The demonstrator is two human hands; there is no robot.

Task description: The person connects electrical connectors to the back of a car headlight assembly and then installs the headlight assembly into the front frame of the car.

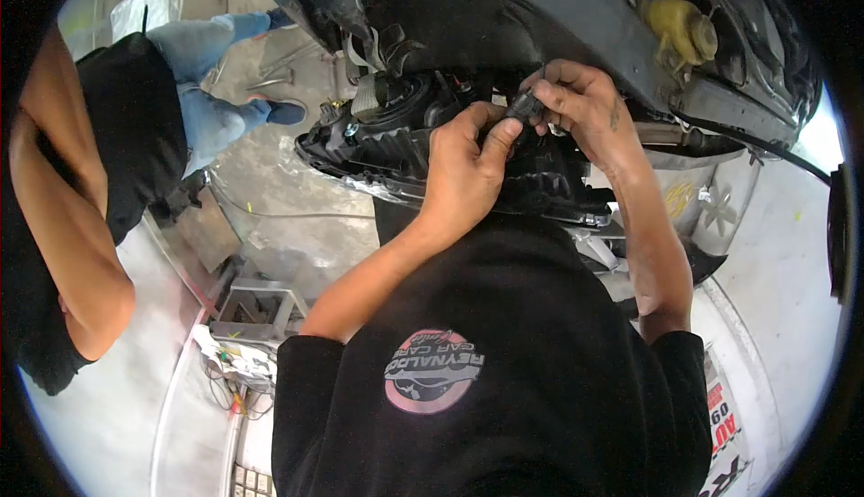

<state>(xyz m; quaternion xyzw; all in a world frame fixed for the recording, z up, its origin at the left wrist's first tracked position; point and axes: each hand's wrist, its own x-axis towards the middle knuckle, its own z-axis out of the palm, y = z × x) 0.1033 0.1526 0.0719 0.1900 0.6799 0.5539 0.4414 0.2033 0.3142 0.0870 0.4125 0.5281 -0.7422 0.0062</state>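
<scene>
Both my hands meet over a black headlight assembly beside the dark car body. A small black connector-like part is pinched between my left hand and my right hand. The thumb and fingers of my left hand press on its lower end. My right hand's thumb and fingers close around its upper end. Fingers partly cover the part, so its exact shape is hidden. A grey strap lies by the round housing of the headlight.
A yellowish reservoir sits in the car at upper right. At left stands a person in a black shirt and jeans. A grey metal frame and wires are at lower left. A black cable runs along the right.
</scene>
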